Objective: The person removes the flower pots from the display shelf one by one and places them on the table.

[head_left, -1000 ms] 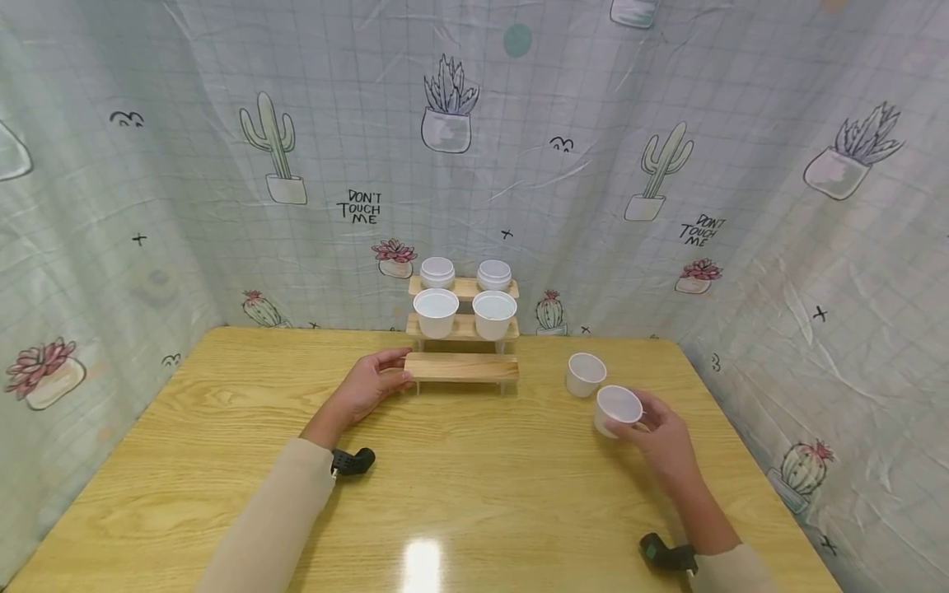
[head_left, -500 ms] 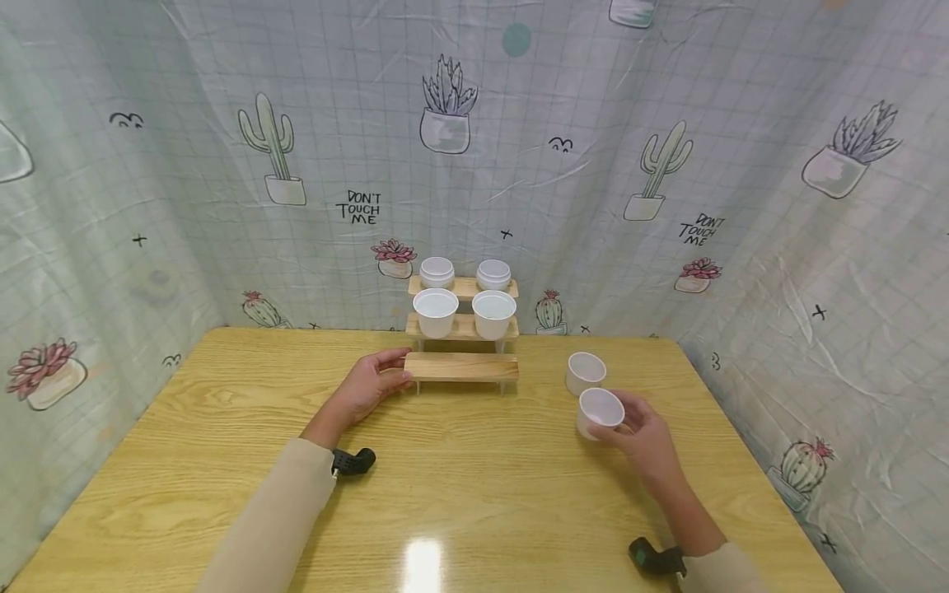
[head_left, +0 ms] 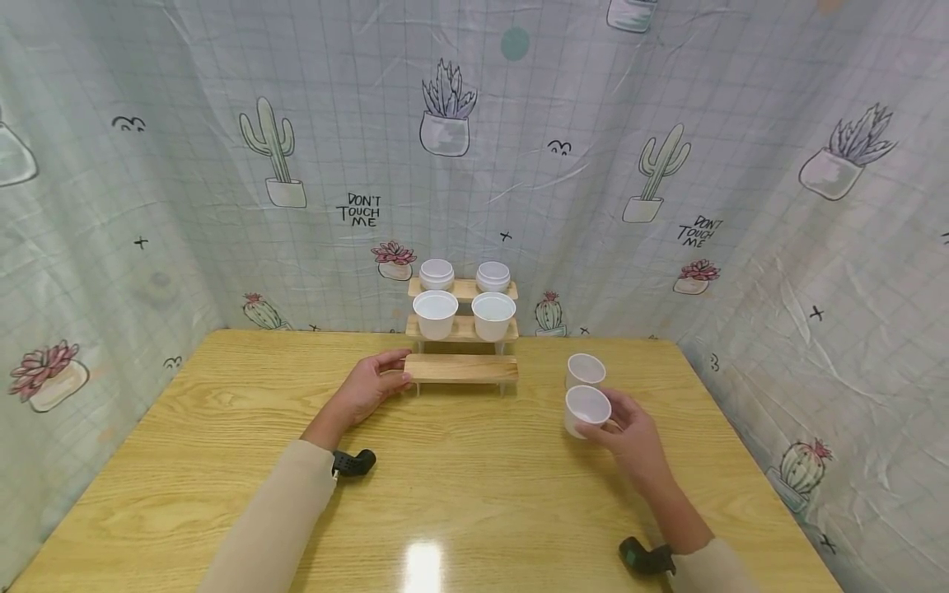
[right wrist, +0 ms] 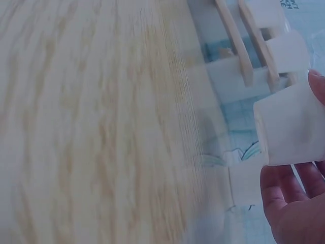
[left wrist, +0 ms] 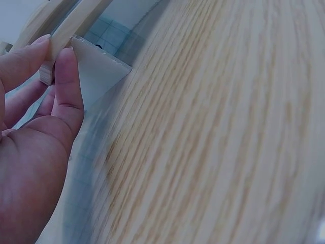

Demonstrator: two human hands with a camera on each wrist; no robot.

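A small three-step wooden rack (head_left: 461,368) stands at the back of the table. My left hand (head_left: 368,387) pinches the left end of its lowest step between thumb and fingers, as the left wrist view shows on the wooden board (left wrist: 65,40). At the right, my right hand (head_left: 630,436) grips a white cup (head_left: 587,410) by its side, mouth up. In the right wrist view the held cup (right wrist: 289,127) appears raised off the table. Just behind it stands another white cup (head_left: 586,367), partly hidden by the held one.
Two white cups, a left one (head_left: 436,315) and a right one (head_left: 493,316), stand on the middle step. Smaller white bowls, left (head_left: 437,275) and right (head_left: 493,277), sit on the top step. A cactus-print curtain (head_left: 474,189) hangs behind the wooden table (head_left: 474,486).
My right hand has moved left with the white cup, bringing it in front of the other loose cup. My left hand has stayed at the rack.
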